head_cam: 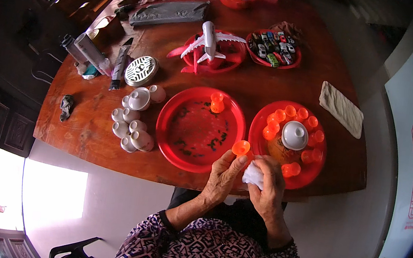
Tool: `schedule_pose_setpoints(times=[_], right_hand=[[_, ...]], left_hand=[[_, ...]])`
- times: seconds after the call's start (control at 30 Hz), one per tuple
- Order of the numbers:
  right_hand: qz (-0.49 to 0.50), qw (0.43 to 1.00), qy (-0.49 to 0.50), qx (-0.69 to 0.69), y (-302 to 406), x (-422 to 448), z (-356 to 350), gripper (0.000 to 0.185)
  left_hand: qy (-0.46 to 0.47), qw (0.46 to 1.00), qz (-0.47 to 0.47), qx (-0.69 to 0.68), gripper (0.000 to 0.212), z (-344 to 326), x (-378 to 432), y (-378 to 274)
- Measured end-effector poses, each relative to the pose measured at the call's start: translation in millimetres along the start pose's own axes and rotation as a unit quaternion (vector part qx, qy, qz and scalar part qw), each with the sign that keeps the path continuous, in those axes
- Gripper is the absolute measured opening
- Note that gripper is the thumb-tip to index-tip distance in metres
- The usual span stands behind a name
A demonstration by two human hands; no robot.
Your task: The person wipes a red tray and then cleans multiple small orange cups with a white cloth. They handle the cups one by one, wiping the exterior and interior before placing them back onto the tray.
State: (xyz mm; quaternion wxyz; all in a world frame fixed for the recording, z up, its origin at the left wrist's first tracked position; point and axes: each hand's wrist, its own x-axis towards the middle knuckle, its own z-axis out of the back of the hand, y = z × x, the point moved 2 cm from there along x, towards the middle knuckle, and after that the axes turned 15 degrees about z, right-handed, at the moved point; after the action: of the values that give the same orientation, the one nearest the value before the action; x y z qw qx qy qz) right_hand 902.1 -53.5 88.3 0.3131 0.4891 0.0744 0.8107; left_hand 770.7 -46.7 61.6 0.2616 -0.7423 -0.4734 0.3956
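Note:
My left hand (222,175) grips a small orange-red plastic cup (241,148) with a flared rim, just above the table's near edge. Close beside it on the right, my right hand (270,183) holds a bunched white cloth (253,175) against the cup's side. Behind my left hand lies a round red tray (160,139) with dark patterning and one orange cup (217,103) standing in it. The second red tray (254,123), at the right, holds several orange cups (291,169) around a white lidded bowl (295,135).
White porcelain cups (130,116) cluster left of the trays, near a round metal tea tray (141,71). A toy airplane (209,44) rests on a red basin beyond, beside a basin of toy cars (272,48). A folded cloth (340,108) lies at the right.

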Motion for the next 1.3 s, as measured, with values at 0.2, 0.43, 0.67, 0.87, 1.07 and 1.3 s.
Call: schedule_pose_setpoints(times=[0.2,0.43,0.67,0.87,1.07,1.3], right_hand=[[-0.191,0.964,0.097,0.155,-10.8,-14.8,3.8,0.042],[-0.250,0.915,0.081,0.306,-16.8,-7.6,-13.0,0.038],[-0.235,0.913,0.115,0.312,-24.8,-21.5,-20.5,0.040],[-0.206,0.927,0.114,0.292,-29.0,-14.5,-24.9,0.042],[-0.168,0.947,0.112,0.249,-37.0,-6.3,-31.5,0.042],[-0.165,0.954,0.126,0.218,-42.8,-10.3,-46.0,0.044]], left_hand=[[-0.050,0.998,-0.039,-0.006,0.037,22.0,7.1,4.6],[-0.059,0.996,-0.040,-0.048,0.037,20.4,3.4,-1.1],[-0.217,0.941,-0.109,0.235,0.033,63.7,24.7,-29.1],[-0.319,0.810,-0.272,0.410,0.027,77.3,62.4,-36.8],[-0.321,0.810,-0.232,0.434,0.025,77.1,86.2,-28.6],[-0.337,0.759,-0.252,0.497,0.030,79.3,100.6,-28.3]])
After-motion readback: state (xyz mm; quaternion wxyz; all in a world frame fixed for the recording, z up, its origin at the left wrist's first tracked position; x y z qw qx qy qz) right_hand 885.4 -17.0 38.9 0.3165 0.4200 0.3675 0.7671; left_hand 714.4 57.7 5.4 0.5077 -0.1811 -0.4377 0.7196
